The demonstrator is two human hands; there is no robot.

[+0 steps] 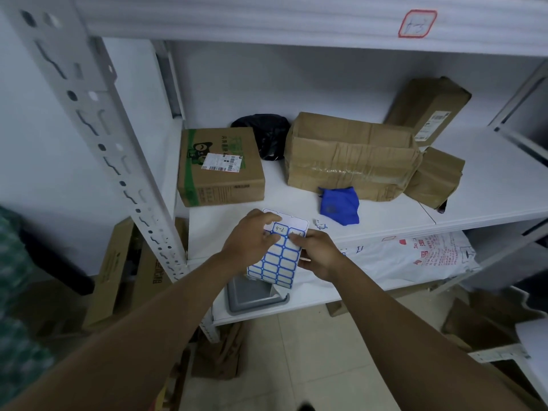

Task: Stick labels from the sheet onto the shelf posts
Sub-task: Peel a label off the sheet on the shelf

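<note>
Label sheet [277, 259] held between both hands over the shelf [385, 209] edge: left hand [252, 238] gripping its left side, right hand [318, 253] pinching its right.

Pale wall [35, 137], tiled floor [311, 351], white metal shelving [480, 185].

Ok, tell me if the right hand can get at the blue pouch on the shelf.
Probably yes: the blue pouch lies near the shelf's front edge, nothing between it and the right hand, which now holds the label sheet.
</note>
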